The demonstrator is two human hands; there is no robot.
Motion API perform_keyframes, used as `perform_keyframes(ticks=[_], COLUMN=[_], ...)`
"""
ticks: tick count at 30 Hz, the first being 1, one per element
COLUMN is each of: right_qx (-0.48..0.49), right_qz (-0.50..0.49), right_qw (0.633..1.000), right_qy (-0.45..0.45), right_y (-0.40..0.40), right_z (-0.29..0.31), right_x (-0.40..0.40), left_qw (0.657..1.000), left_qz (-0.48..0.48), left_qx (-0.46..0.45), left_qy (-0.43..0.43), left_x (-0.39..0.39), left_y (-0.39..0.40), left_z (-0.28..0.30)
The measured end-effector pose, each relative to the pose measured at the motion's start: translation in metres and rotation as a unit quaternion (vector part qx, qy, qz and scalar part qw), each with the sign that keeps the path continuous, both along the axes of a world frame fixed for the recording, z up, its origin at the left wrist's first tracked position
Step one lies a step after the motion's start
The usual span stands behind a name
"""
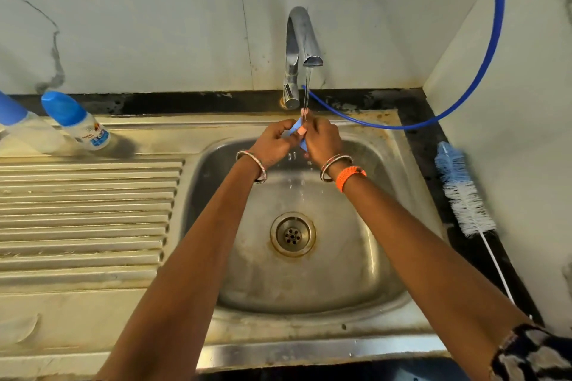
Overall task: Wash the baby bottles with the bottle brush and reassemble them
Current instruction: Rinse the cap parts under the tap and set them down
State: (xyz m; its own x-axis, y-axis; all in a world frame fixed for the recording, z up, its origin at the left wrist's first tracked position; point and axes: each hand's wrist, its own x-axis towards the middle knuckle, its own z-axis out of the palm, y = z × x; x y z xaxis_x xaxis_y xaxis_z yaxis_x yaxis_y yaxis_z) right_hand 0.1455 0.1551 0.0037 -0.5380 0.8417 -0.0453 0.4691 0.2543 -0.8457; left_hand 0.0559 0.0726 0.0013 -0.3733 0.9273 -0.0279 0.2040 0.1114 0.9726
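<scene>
1. A small blue part [297, 127], apparently a bottle piece, is held over the back of the sink [387, 164], directly under the tap [301, 49]. Its exact kind cannot be told, since most of it is covered by fingers.
2. The left hand [274, 141] is curled round the left side of the blue part and grips it.
3. The right hand [322, 139] is curled round the right side of the same part; one finger is raised into the water stream [307, 90].
4. Both hands are pressed together, touching at the fingertips, above the rear rim of the basin.
5. A thin stream is seen running from the tap spout onto the hands; drops are visible falling below them toward the drain [292, 234].
6. Two baby bottles with blue caps are placed at the back left corner of the draining board [86, 210]: one bottle [77, 120] stands tilted in the view, with a printed label; the second bottle [21, 124] is cut off by the left edge.
7. The bottle brush [462, 192] is laid on the dark table [418, 120] along the right edge of the sink, against the wall, bristles toward the back and wire handle toward the front.
8. A blue hose [495, 40] is looped from behind the tap across the back right corner and up the wall.
9. Bangles are worn on both wrists; an orange band [349, 176] is worn on the right wrist.
</scene>
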Motion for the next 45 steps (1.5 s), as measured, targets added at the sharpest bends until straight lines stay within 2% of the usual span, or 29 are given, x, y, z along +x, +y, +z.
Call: perform_keyframes(ticks=[2, 3, 4, 6, 8, 10, 12, 14, 15, 16, 18, 20, 21, 22, 23, 25, 27, 28, 30, 32, 33, 34, 35, 37, 38, 39, 40, 43, 45], right_qx=[0.07, 0.032, -0.07, -0.345, -0.473, -0.414, -0.142, 0.166, 0.215, 0.175, -0.115, -0.41, -0.458, -0.442, -0.362, -0.034, 0.209, 0.212, -0.043, -0.387, -0.464, -0.477, -0.427, -0.148, 0.053, 0.205, 0.284, 0.22, -0.021], right_qz=[-0.005, -0.007, -0.008, 0.038, 0.093, 0.082, 0.056, 0.071, 0.075, 0.072, 0.044, 0.069, 0.082, 0.089, 0.092, 0.094, 0.089, 0.081, 0.043, 0.036, 0.044, 0.05, 0.05, 0.042, 0.046, 0.076, 0.102, 0.083, 0.041], right_qw=[0.998, 0.999, 0.997, 0.938, 0.876, 0.907, 0.986, 0.974, 0.964, 0.975, 0.99, 0.909, 0.885, 0.892, 0.927, 0.987, 0.962, 0.964, 0.997, 0.921, 0.884, 0.877, 0.903, 0.985, 0.989, 0.96, 0.934, 0.967, 0.999], right_qy=[-0.001, -0.001, 0.007, 0.012, 0.022, -0.005, -0.071, -0.138, -0.139, -0.119, -0.071, -0.027, -0.015, -0.025, -0.046, -0.123, -0.152, -0.139, -0.054, 0.007, 0.021, 0.012, -0.01, -0.077, -0.13, -0.176, -0.193, -0.102, 0.006], right_y=[-0.002, -0.003, -0.002, 0.004, 0.011, 0.013, 0.008, 0.002, -0.003, -0.005, -0.004, -0.001, 0.003, 0.004, 0.003, 0.0, -0.007, -0.009, -0.007, -0.002, 0.0, 0.002, 0.002, -0.002, -0.002, -0.004, -0.008, -0.011, -0.012], right_z=[-0.005, -0.002, 0.002, 0.015, 0.021, 0.018, 0.012, 0.001, -0.001, -0.001, 0.006, 0.019, 0.024, 0.028, 0.027, 0.023, 0.014, 0.01, 0.013, 0.023, 0.029, 0.032, 0.031, 0.024, 0.018, 0.012, 0.007, 0.002, 0.011], right_x=[0.002, 0.002, 0.002, 0.006, 0.01, 0.007, 0.005, 0.006, 0.005, 0.005, 0.002, 0.005, 0.007, 0.008, 0.007, 0.006, 0.003, 0.003, -0.002, -0.002, 0.0, 0.001, 0.001, 0.001, 0.002, 0.003, 0.005, 0.004, -0.001], left_qw=[0.999, 0.998, 0.997, 0.991, 0.989, 0.995, 0.998, 0.998, 0.998, 0.997, 0.994, 0.989, 0.989, 0.991, 0.992, 0.992, 0.99, 0.99, 0.986, 0.981, 0.98, 0.981, 0.983, 0.987, 0.985, 0.98, 0.972, 0.949, 0.948], left_qz=[0.042, 0.046, 0.042, 0.022, 0.004, -0.007, -0.007, 0.03, 0.047, 0.059, 0.063, 0.061, 0.056, 0.051, 0.048, 0.061, 0.075, 0.085, 0.092, 0.092, 0.087, 0.083, 0.076, 0.079, 0.095, 0.117, 0.138, 0.163, 0.116], left_qx=[0.023, 0.043, 0.059, 0.088, 0.078, 0.045, 0.005, -0.013, -0.009, 0.0, 0.028, 0.047, 0.045, 0.035, 0.029, 0.01, -0.003, 0.001, 0.027, 0.052, 0.054, 0.047, 0.04, 0.008, -0.012, -0.026, -0.027, 0.014, 0.06], left_qy=[0.022, 0.012, -0.016, -0.099, -0.127, -0.091, -0.063, -0.047, -0.037, -0.04, -0.09, -0.126, -0.132, -0.123, -0.116, -0.111, -0.116, -0.116, -0.135, -0.163, -0.172, -0.169, -0.16, -0.14, -0.144, -0.161, -0.189, -0.269, -0.289], left_x=[0.003, 0.003, 0.001, -0.002, -0.003, -0.003, -0.004, -0.001, 0.001, 0.001, 0.001, 0.0, -0.001, 0.0, 0.0, 0.004, 0.007, 0.008, 0.007, 0.004, 0.004, 0.005, 0.005, 0.009, 0.013, 0.016, 0.02, 0.024, 0.018], left_y=[0.005, 0.005, 0.003, -0.003, -0.009, -0.013, -0.01, -0.005, -0.003, -0.002, -0.005, -0.011, -0.014, -0.016, -0.015, -0.011, -0.004, -0.002, -0.001, -0.006, -0.008, -0.01, -0.011, -0.008, -0.003, 0.002, 0.006, 0.009, 0.004], left_z=[-0.003, -0.005, -0.008, -0.014, -0.017, -0.018, -0.018, -0.014, -0.014, -0.015, -0.018, -0.023, -0.025, -0.026, -0.024, -0.015, -0.009, -0.007, -0.011, -0.016, -0.017, -0.018, -0.018, -0.01, -0.004, 0.001, 0.004, 0.005, -0.006])
